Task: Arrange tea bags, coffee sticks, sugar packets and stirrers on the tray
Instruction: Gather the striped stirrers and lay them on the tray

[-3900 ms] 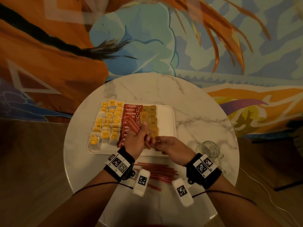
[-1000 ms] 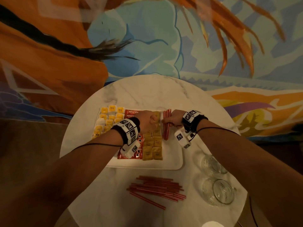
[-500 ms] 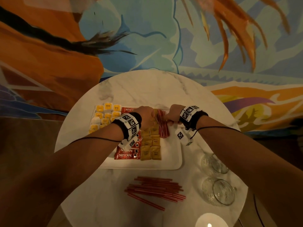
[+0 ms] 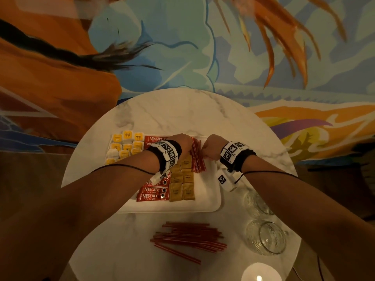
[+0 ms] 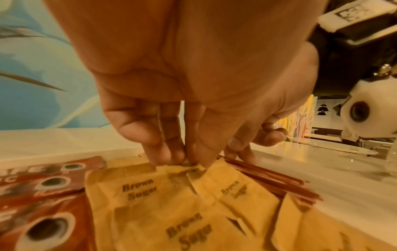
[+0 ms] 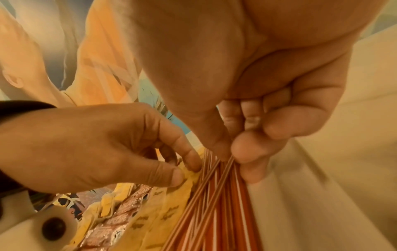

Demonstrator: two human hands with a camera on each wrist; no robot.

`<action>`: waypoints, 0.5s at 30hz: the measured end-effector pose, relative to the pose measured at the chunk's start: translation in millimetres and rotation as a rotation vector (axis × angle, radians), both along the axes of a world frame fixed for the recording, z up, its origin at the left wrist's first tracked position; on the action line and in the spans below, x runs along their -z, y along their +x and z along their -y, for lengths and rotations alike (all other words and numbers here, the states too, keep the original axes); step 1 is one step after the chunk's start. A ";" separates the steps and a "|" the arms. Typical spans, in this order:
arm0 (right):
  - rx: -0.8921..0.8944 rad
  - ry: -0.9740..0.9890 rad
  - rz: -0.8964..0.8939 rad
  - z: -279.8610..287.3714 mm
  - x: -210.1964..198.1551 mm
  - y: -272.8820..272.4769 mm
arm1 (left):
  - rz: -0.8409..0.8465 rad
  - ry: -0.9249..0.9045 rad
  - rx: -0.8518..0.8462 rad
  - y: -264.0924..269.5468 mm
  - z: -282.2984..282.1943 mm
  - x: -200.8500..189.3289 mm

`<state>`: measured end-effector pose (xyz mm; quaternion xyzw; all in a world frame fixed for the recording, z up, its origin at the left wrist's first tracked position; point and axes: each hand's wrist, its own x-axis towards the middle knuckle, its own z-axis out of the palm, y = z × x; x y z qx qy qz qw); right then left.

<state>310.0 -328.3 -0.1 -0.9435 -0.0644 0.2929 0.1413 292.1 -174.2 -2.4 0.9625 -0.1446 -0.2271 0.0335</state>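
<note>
1. A small bundle of red stirrers (image 4: pixel 197 157), held over the near edge of the tray 3.9 s ago, is now laid at the far end of the white tray (image 4: pixel 211 201), just right of the brown sugar packets (image 4: pixel 182 183)
2. The right hand (image 4: pixel 212 148) is seen curled over the far ends of that bundle; in the right wrist view its thumb and fingertips (image 6: pixel 247 152) are pinched on the stirrers, which fan out towards the camera
3. The left hand (image 4: pixel 181 145) is pressed down at the far end of the sugar column; in the left wrist view its fingertips (image 5: pixel 171 152) are pinched on the crumpled edge of a packet marked "Brown Sugar", with the stirrers just beside it
4. Compared with half a second ago, the hands are found almost where they were, so the bundle is judged to be getting squared up rather than carried
5. The tea bags (image 4: pixel 125 145) are set in rows at the left of the tray, and the coffee sticks (image 4: pixel 154 192) are stacked between them and the sugar
6. A larger heap of loose stirrers (image 4: pixel 188 237) is left on the bench (image 4: pixel 172 110), near the tray's near edge, so the task is judged well advanced but not finished
7. Two glass cups (image 4: pixel 265 236) and a lit candle (image 4: pixel 259 275) are stood at the near right of the bench
</note>
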 end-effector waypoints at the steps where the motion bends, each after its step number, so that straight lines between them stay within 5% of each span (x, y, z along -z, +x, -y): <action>1: 0.000 0.007 0.008 -0.4 0.0 -0.6 | -0.001 -0.019 -0.012 0.3 0.4 2.5; 15: -0.047 0.069 0.001 10.2 -2.6 -7.8 | 0.052 -0.028 0.017 0.9 2.6 8.8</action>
